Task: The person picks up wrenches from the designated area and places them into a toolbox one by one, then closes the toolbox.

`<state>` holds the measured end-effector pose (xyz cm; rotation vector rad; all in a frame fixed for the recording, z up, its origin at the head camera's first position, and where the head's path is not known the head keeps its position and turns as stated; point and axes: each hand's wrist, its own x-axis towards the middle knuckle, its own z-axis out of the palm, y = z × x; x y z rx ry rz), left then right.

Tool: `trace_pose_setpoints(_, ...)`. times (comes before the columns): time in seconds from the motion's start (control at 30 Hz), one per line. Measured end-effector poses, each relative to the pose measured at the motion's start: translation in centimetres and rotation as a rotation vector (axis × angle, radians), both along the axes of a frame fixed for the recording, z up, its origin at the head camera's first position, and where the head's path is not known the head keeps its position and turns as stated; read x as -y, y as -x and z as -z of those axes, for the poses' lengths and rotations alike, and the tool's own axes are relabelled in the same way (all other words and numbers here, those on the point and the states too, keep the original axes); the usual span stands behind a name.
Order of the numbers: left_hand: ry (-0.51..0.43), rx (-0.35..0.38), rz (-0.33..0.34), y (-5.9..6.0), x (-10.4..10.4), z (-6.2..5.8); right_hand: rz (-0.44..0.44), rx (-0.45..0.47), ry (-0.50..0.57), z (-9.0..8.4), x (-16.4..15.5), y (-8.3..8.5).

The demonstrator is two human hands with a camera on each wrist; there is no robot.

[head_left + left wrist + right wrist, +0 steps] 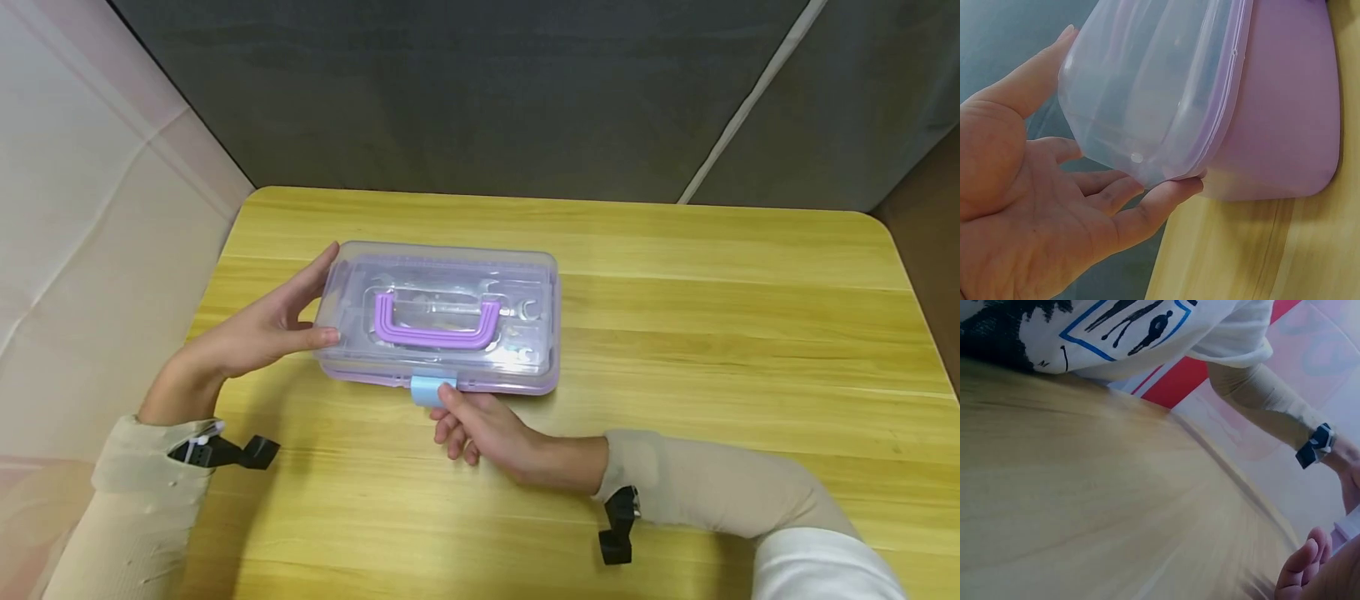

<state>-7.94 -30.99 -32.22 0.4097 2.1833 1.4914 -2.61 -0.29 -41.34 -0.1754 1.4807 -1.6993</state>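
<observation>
A purple plastic toolbox (525, 267) with a see-through lid stands closed on the table. Folded flat on the lid lies a purple carrying handle (435, 337). My left hand (258, 329) holds the box's left end, thumb near the front corner and fingers toward the back one. In the left wrist view, the fingertips touch the clear lid (1141, 100) just above the purple base (1285, 106). At the front edge, my right hand (487, 429) grips the light blue latch (426, 392), thumb on top and the other fingers curled below.
Through the lid a wrench end (528, 310) and other shiny items show dimly. The wood-grain table (712, 333) extends to the right of the box and in front of it. A dark curtain (465, 100) hangs behind, and a pale one (90, 208) at the left.
</observation>
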Motion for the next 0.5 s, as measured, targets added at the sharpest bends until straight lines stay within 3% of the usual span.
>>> trace_pose_setpoints(0.5,-0.004,0.004,-0.002,0.0,0.0,0.0,0.057,0.018,-0.042,1.2,0.2,-0.1)
